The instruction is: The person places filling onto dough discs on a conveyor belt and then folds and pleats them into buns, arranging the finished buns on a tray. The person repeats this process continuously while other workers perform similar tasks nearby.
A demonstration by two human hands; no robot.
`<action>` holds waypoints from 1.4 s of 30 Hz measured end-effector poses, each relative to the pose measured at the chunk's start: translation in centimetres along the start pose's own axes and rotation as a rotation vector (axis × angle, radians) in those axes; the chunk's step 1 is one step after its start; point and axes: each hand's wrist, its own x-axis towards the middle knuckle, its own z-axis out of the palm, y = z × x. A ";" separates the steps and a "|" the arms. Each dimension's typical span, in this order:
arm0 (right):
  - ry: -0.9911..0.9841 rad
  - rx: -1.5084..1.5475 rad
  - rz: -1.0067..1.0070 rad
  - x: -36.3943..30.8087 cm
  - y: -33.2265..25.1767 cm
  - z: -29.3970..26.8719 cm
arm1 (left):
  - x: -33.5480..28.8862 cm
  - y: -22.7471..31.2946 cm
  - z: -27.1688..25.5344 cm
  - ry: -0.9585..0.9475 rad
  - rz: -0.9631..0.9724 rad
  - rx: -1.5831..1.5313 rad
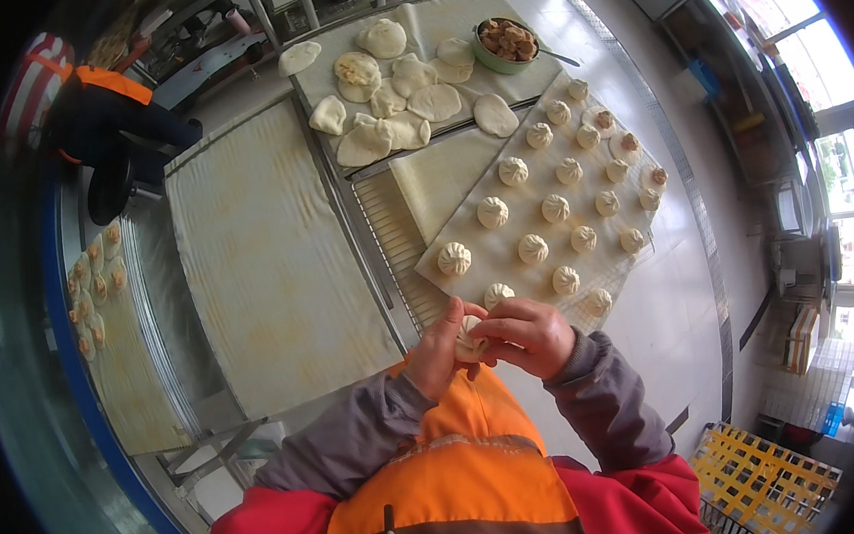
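Close to my orange apron, my left hand (437,350) cups a pleated bun (468,342) of white dough. Over its top, the fingers of my right hand (530,336) pinch the dough edge. Just beyond my hands, a cloth-lined tray (507,261) carries rows of pleated buns (533,249). Along its right side lie a few flat dough rounds topped with brown filling (659,176). Farther back, flat dough wrappers (434,103) overlap in a loose heap. Beside them stands a green bowl (508,64) of brown filling, with a spoon handle (559,58) sticking out to the right.
A cloth-covered tray (265,250) spans the left side, next to a wire rack (384,230). On the far left, another tray (141,390) bears more filled dough pieces. A person (113,101) stands at upper left. A yellow crate (765,481) sits at lower right.
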 end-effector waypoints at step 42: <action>0.072 -0.073 0.237 -0.2 -2.7 4.3 | -1.9 -1.8 -1.8 0.150 0.412 0.157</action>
